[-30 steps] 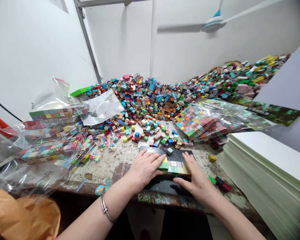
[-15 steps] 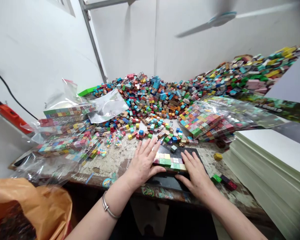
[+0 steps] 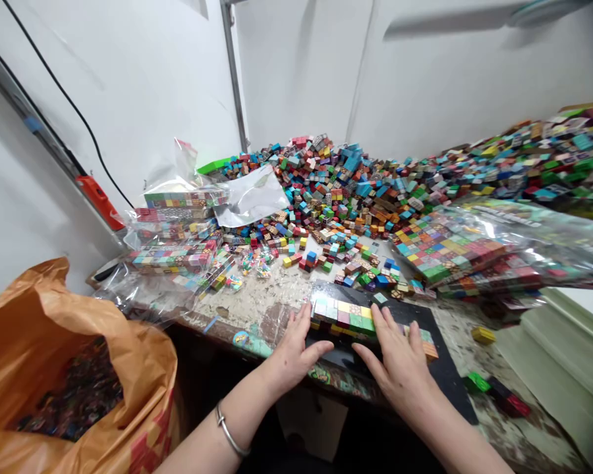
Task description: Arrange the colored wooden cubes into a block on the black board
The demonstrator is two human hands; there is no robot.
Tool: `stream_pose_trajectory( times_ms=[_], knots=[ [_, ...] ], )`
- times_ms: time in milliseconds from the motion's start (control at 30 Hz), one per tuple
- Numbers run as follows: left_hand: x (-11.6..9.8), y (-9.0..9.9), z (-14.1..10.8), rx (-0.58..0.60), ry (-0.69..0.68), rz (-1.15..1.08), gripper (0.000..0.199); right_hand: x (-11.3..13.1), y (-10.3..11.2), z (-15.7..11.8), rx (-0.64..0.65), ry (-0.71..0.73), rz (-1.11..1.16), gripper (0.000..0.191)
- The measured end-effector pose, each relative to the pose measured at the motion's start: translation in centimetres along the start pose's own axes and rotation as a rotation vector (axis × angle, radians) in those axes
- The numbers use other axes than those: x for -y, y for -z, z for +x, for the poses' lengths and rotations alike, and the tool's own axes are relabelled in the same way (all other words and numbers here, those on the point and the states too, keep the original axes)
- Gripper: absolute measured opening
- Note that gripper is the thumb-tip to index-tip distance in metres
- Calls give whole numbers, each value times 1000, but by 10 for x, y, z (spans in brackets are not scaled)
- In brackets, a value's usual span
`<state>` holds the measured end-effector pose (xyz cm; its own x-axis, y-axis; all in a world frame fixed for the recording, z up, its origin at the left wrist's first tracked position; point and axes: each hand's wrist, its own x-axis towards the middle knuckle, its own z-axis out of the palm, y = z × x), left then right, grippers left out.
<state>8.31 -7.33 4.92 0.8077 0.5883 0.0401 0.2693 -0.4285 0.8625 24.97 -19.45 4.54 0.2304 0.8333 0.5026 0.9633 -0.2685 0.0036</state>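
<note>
Two rows of small colourful cube blocks (image 3: 348,316), stacked in layers, lie on a black board (image 3: 445,362) near the table's front edge. My left hand (image 3: 294,352) rests at the left end of the blocks, its fingers stretched out and its thumb along the front. Flat across the right part of the rows lies my right hand (image 3: 400,349), fingers spread, covering some of the blocks. More block ends show to the right of it. One loose pale block (image 3: 380,298) sits on the board behind the rows.
A large heap of loose blocks (image 3: 336,184) fills the table's back. Bagged block sets (image 3: 178,253) are stacked at left, more bagged sets (image 3: 449,247) at right. An orange bag (image 3: 148,349) stands at front left. Loose yellow block (image 3: 483,336) and pale green sheets (image 3: 538,349) lie right.
The view has turned left, so the scene sits further right and more of the orange bag shows. My left hand's fingers are closer together, and the right hand has shifted along the blocks.
</note>
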Motion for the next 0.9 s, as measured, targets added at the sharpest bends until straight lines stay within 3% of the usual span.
stream_pose_trajectory(
  times_ms=[233,500,600,733,900],
  knots=[
    [3,-1,1,-37,-108,13,72,12,1,3,-56,-20,-25,68],
    [14,2,2,-112,-168,151,77,3,11,-5,-15,-55,51,69],
    [28,14,3,-221,-168,227,72,-20,27,-22,-15,-172,76,65],
    [50,29,4,-403,-159,299,56,-71,44,-67,-40,-410,62,62],
    [64,31,5,-517,-216,397,46,-112,45,-122,9,-547,-65,63]
  ],
)
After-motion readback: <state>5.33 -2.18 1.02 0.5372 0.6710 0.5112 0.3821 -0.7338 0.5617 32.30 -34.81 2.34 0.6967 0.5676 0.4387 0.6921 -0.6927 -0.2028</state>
